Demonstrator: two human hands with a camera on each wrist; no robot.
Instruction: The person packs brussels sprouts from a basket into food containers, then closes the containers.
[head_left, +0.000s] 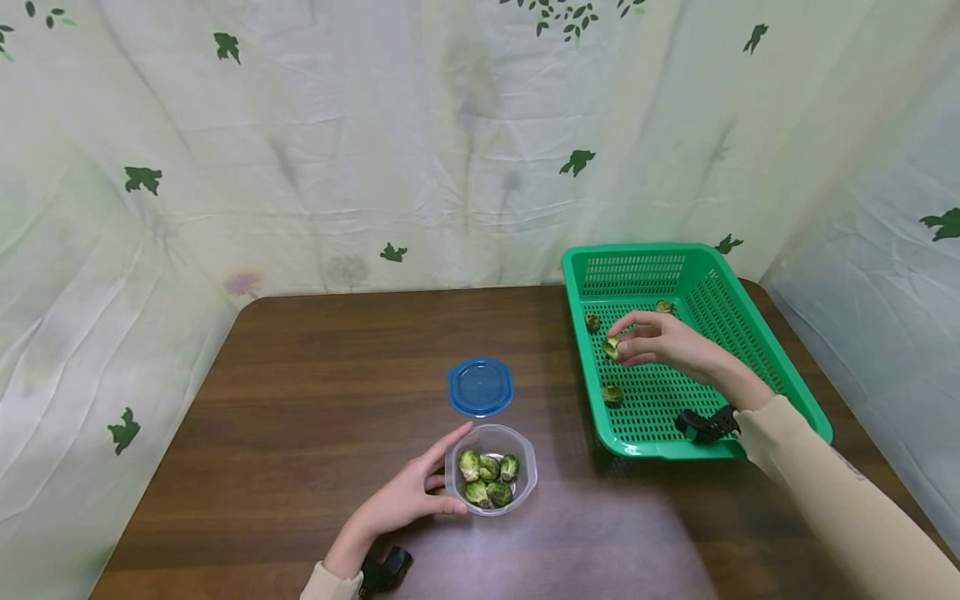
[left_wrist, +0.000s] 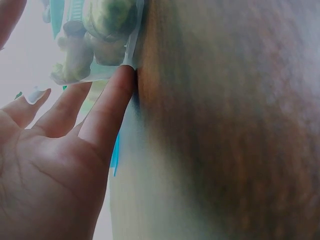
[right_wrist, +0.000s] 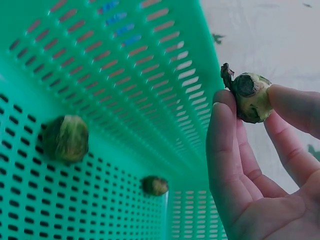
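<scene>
**Brussels sprout (right_wrist: 254,102) pinched in the right hand (head_left: 660,343)**

The sprout is held clear of the floor of a green basket (head_left: 731,321), toward the basket's left wall as the head view shows it. The right hand's grip is closed to the width of this one sprout: the thumb presses on one side and the fingertips on the other, with the dark cut end exposed in the right wrist view. Three loose sprouts (head_left: 612,396) are visible on the slotted basket floor, one nearer the wearer and two farther off.

To the left of the basket, well apart from it, a clear plastic container (head_left: 524,482) stands uncovered on the brown worktop (head_left: 337,375) and contains five green sprouts (head_left: 489,467). The left hand (head_left: 411,493) lies against the container's left side; its grip is spread wide, index finger at the far part of the rim and thumb along the near part, with the fingers nearly straight. A blue lid (head_left: 481,387) lies flat on the worktop just beyond the container.

Both arms wear beige sleeves (head_left: 840,492), and a black device (head_left: 705,425) is strapped to each wrist. Behind the worktop hangs a pale curtain (head_left: 315,167) printed with green leaves.
</scene>
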